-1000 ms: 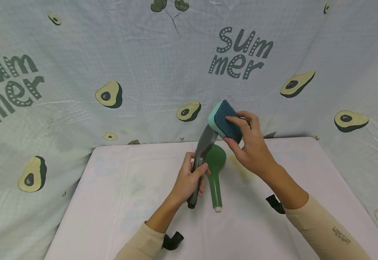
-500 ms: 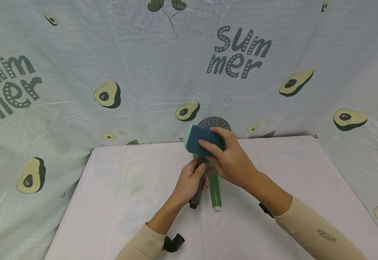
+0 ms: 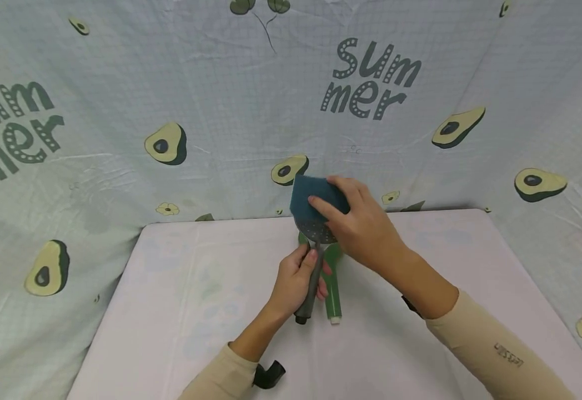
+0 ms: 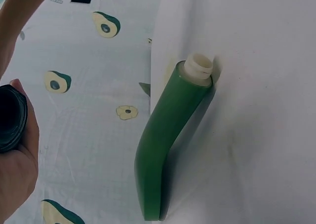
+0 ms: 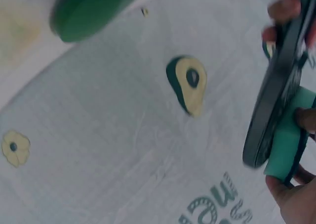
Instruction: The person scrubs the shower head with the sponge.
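My left hand (image 3: 293, 280) grips the handle of a dark grey shower head (image 3: 317, 230), its perforated face turned toward me. A sponge (image 3: 316, 201) with a dark blue scouring side and a light teal foam side is held between the fingers and thumb of my right hand (image 3: 368, 225). In the right wrist view the foam (image 5: 289, 135) lies against the face of the grey shower head (image 5: 274, 108). Behind them a green shower head (image 3: 333, 297) rests on the table, partly hidden by the hands; its white threaded end (image 4: 199, 66) shows in the left wrist view.
The table (image 3: 221, 311) has a pale pink cover. Behind it hangs a light cloth (image 3: 221, 111) printed with avocados and lettering. A black strap piece (image 3: 269, 375) sits by the left sleeve.
The sponge has moved left and down from the shower head's upper edge onto its face. The left hand has turned the grey shower head so its face points toward me.
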`<state>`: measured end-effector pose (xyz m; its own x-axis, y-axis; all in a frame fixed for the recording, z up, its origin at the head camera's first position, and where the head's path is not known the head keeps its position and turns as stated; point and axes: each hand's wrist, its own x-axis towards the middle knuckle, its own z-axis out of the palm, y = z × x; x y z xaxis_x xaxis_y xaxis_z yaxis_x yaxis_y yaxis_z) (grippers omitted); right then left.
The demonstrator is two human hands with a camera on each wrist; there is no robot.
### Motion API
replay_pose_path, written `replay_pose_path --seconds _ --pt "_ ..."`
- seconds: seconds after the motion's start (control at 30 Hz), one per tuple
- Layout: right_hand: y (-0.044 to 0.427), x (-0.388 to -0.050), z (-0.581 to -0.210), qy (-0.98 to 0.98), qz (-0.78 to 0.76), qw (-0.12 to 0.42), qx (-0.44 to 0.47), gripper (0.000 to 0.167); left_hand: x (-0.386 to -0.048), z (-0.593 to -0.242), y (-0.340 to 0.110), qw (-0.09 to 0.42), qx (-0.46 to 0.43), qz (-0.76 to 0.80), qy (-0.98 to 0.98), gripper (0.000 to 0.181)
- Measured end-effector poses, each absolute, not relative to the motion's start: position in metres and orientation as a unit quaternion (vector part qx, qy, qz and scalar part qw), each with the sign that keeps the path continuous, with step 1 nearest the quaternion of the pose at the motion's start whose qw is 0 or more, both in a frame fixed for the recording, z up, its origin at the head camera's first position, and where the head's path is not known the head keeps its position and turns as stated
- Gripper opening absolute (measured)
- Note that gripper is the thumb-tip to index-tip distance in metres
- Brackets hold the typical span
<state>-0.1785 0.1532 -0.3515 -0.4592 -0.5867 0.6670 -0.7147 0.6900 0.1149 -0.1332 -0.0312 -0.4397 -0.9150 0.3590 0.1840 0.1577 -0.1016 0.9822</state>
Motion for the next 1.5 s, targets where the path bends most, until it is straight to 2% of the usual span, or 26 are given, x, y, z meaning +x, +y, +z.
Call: replay_pose_path --seconds 0.2,0.57,0.73,0.93,1.1,1.23,1.37,1.5 --pt "0.164 -0.191 -0.340 -0.864 0.119 0.343 0.350 0.051 -0.131 -0.441 -0.028 0.080 0.177 0.713 0.674 0.035" --pt "0.149 -0.163 -0.369 -0.849 0.070 0.293 0.434 0.055 -0.139 -0.441 -0.033 0.048 0.165 0.710 0.683 0.041" --pt "0.147 -0.162 -0.366 -0.848 0.040 0.314 0.425 0.053 -0.140 -0.439 -0.033 0.045 0.160 0.708 0.687 0.037" --pt "0.155 -0.180 -0.344 -0.853 0.052 0.355 0.380 0.052 -0.135 -0.435 -0.032 0.055 0.162 0.710 0.683 0.033" --pt "0.161 -0.194 -0.336 -0.862 0.079 0.355 0.353 0.053 -0.133 -0.434 -0.031 0.074 0.174 0.710 0.678 0.033" --pt "0.154 -0.188 -0.348 -0.860 0.089 0.331 0.378 0.054 -0.134 -0.435 -0.033 0.081 0.177 0.711 0.676 0.033" --pt "0.146 -0.175 -0.366 -0.849 0.072 0.306 0.424 0.055 -0.136 -0.436 -0.036 0.065 0.166 0.706 0.685 0.029" --pt "0.142 -0.166 -0.373 -0.836 0.030 0.311 0.451 0.054 -0.137 -0.436 -0.037 0.048 0.163 0.698 0.696 0.028"
